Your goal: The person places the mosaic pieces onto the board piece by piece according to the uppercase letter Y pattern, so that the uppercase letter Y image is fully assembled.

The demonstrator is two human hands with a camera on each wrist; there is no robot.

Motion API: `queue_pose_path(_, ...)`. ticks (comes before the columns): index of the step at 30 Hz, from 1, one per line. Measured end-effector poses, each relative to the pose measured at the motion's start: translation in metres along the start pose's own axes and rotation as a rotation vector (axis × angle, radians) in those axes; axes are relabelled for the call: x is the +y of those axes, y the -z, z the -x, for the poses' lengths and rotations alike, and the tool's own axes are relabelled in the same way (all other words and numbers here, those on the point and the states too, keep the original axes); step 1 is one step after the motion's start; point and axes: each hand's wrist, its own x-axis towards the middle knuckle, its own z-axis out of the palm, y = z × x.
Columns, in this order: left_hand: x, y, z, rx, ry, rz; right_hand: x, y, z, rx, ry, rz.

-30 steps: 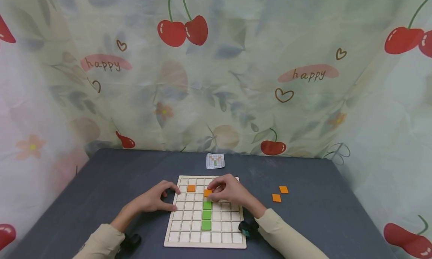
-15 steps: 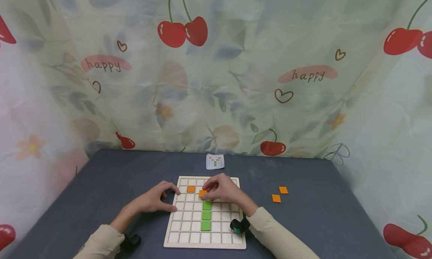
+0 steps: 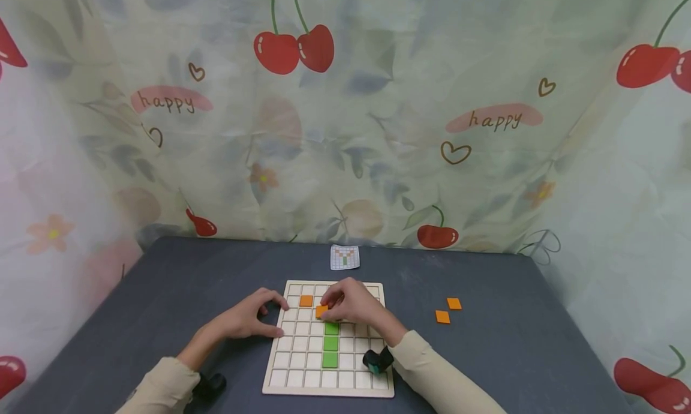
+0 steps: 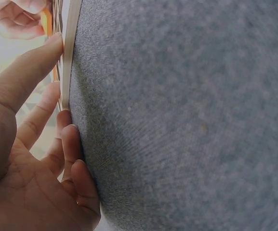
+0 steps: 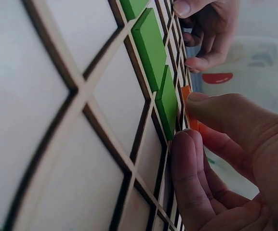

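My right hand pinches a square orange tile between thumb and fingers. It holds the tile over the white gridded board, just up and left of a column of three green tiles. In the right wrist view the held tile is seen almost edge-on beside the green ones, so whether it touches the board is unclear. At the board's left edge rests my left hand, thumb and fingers spread apart; its fingertips touch the wooden rim in the left wrist view. Another orange tile sits in a cell near the top left.
Two loose orange tiles lie on the dark grey table to the right of the board. Behind the board is a small card printed with a coloured grid pattern. A patterned curtain hangs behind the table.
My right hand has shifted left with the orange tile, from directly above the green column to up and left of it. My left hand stays at the board's edge.
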Motion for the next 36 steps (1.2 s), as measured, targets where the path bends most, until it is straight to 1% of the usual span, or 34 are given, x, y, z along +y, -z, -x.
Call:
queue_pose_path(8,0.002,0.001,0.000,0.002,0.001,-0.010,-0.001,-0.001,-0.002,0.003,-0.006,0.048)
queue_pose_path(15,0.002,0.001,-0.001,-0.003,0.000,-0.003,-0.005,-0.002,-0.002,-0.002,0.005,0.040)
queue_pose_path(27,0.000,-0.001,0.001,-0.004,0.009,0.000,-0.009,-0.006,-0.003,-0.002,-0.001,0.026)
queue_pose_path(31,0.001,0.000,0.001,-0.003,0.008,0.003,-0.009,-0.008,-0.004,0.006,0.009,0.041)
queue_pose_path(36,0.002,0.001,0.001,-0.005,0.004,0.009,-0.011,-0.009,-0.006,0.005,-0.004,0.053)
